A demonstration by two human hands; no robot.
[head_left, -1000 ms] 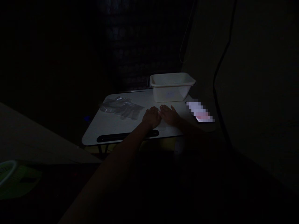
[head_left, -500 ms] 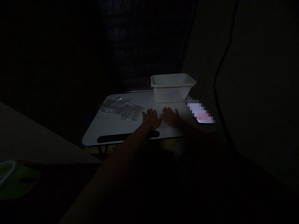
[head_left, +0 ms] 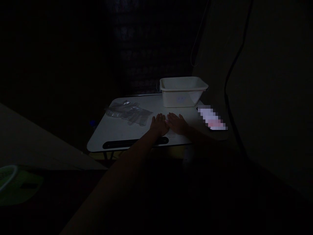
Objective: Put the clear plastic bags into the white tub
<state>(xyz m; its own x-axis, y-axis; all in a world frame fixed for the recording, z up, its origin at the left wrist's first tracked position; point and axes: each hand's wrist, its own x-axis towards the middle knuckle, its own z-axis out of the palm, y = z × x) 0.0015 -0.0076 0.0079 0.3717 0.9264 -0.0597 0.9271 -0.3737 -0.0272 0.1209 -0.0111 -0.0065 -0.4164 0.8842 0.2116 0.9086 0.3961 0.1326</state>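
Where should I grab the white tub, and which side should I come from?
I'd take the tub by its rim at the two short ends, left hand from the left, right hand from the right. It stands upright and open-topped on the table, and the rim juts out past walls that taper downward, which should give a lip to hook under.

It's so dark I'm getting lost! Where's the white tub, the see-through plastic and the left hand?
White tub (head_left: 181,97), head view: front wall.
See-through plastic (head_left: 132,114), head view: its middle.
Left hand (head_left: 159,126), head view: back of it.
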